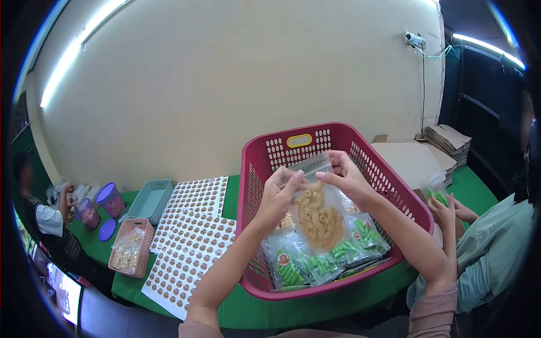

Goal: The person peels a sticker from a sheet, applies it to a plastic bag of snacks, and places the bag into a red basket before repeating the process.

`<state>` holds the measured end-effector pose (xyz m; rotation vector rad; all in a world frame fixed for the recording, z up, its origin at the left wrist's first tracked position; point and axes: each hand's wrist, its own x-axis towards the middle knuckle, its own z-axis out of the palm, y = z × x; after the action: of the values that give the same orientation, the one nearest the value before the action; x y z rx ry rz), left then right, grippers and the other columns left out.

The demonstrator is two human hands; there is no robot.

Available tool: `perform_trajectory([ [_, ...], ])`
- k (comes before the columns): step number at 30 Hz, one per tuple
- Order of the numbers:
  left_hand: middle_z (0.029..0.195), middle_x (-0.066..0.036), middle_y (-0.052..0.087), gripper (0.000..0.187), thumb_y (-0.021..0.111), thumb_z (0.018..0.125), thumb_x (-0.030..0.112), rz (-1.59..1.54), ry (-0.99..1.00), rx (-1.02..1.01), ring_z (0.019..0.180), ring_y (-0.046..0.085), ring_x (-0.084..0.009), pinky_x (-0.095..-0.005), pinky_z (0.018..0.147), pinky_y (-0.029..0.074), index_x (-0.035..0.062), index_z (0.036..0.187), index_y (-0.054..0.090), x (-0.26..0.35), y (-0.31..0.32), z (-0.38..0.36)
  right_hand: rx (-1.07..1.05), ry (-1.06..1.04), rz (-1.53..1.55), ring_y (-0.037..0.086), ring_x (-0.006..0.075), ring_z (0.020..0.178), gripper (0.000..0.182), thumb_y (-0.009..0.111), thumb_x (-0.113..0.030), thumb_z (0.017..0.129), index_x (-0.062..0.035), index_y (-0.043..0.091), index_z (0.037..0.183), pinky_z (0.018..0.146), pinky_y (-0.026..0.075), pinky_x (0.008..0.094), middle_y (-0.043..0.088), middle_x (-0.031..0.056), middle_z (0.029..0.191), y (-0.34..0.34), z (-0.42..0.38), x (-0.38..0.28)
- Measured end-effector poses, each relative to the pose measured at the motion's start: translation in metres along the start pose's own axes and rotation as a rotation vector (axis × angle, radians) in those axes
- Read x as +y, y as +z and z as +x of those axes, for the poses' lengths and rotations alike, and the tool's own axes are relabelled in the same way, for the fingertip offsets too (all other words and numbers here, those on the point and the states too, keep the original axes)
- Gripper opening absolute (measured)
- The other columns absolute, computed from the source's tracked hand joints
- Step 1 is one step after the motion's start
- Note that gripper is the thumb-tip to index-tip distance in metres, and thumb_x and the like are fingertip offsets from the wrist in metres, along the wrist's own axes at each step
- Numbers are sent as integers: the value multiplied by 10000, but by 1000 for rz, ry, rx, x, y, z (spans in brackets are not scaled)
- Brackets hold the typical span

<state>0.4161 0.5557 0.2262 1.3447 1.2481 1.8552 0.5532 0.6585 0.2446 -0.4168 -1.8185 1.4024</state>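
Note:
My left hand [280, 197] pinches the upper left part of a clear zip bag [320, 222] filled with yellowish curved snack pieces. At the bag's upper right edge, my right hand [345, 176] grips it with thumb and fingers. The bag hangs upright over a maroon laundry basket [252, 169] with perforated walls. Inside the basket lie several clear bags of green pieces [290, 270], some with round labels. Paler bags are partly hidden behind my hands.
Label sheets [189, 248], a pink basket of bags [130, 248], a teal basket [151, 200] and purple-lidded jars [111, 201] stand left. Cardboard [406, 160] lies right. A co-worker at right holds a green-filled bag [437, 194]; another person [51, 219] stands far left.

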Motion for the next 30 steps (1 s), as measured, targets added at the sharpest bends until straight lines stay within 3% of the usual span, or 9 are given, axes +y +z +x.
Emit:
perform_trajectory([
  [3, 757, -48, 561, 229, 545, 839, 228, 28, -2, -52, 699, 503, -57, -218, 632, 439, 35, 727, 493, 0, 0, -1, -341, -4, 181, 520, 95, 802, 248, 570, -145, 802, 37, 554, 970, 755, 420, 254, 538, 47, 833, -1, -2, -3],
  [5, 716, -30, 557, 231, 566, 827, 227, 121, 109, -44, 688, 502, -55, -205, 613, 422, 30, 722, 504, -5, -7, 3, -310, -59, 179, 530, 81, 745, 224, 579, -130, 794, 32, 570, 949, 704, 434, 247, 559, 42, 784, 0, 1, 3],
  [8, 697, -20, 563, 228, 609, 796, 222, 149, 74, -32, 654, 495, -48, -197, 602, 409, 31, 705, 524, 1, -9, 5, -228, -200, -209, 524, 73, 717, 129, 580, -108, 788, 5, 611, 843, 638, 436, 229, 580, 48, 802, -5, 6, -5],
  [14, 829, -57, 610, 158, 569, 818, 131, 30, 111, -12, 744, 555, -71, -211, 680, 447, -16, 872, 589, 2, -6, 12, -122, -205, -89, 511, 64, 662, 162, 609, -138, 770, 18, 611, 814, 606, 436, 226, 582, 31, 728, -17, 18, -1],
  [22, 824, -62, 603, 178, 573, 814, 121, 16, 114, 171, 758, 552, -77, -210, 706, 450, -28, 910, 559, 3, -7, 11, -181, -212, -157, 489, 44, 637, 196, 605, -150, 771, 39, 591, 725, 593, 457, 239, 571, 22, 663, -17, 13, -4],
  [25, 964, -98, 549, 317, 590, 794, 115, 1, 180, 213, 851, 533, -117, -234, 741, 444, -23, 1049, 462, 2, -2, 6, -74, -253, -207, 473, 43, 623, 202, 583, -147, 785, 37, 581, 701, 572, 443, 232, 556, 25, 640, -13, 5, -4],
  [27, 1107, -131, 451, 455, 622, 764, 136, 180, 289, 338, 976, 475, -155, -262, 770, 438, -9, 1126, 387, 1, -2, 5, 13, -305, -297, 470, 46, 623, 186, 556, -133, 803, 32, 570, 718, 560, 424, 223, 542, 24, 623, -15, 7, -1],
  [29, 1149, -118, 404, 591, 661, 730, 169, 217, 225, 86, 1072, 420, -208, -327, 870, 391, 14, 1199, 337, 4, 0, 10, 94, -314, -79, 473, 58, 613, 170, 542, -143, 817, 25, 561, 797, 556, 413, 224, 550, 32, 639, -19, 19, 5],
  [30, 1175, -116, 392, 635, 669, 723, 181, 251, 280, 7, 1094, 405, -209, -334, 882, 380, 20, 1225, 315, 4, 5, 5, -30, -212, -39, 505, 88, 701, 184, 542, -155, 821, 23, 544, 865, 658, 421, 241, 573, 75, 740, -18, 10, -5],
])
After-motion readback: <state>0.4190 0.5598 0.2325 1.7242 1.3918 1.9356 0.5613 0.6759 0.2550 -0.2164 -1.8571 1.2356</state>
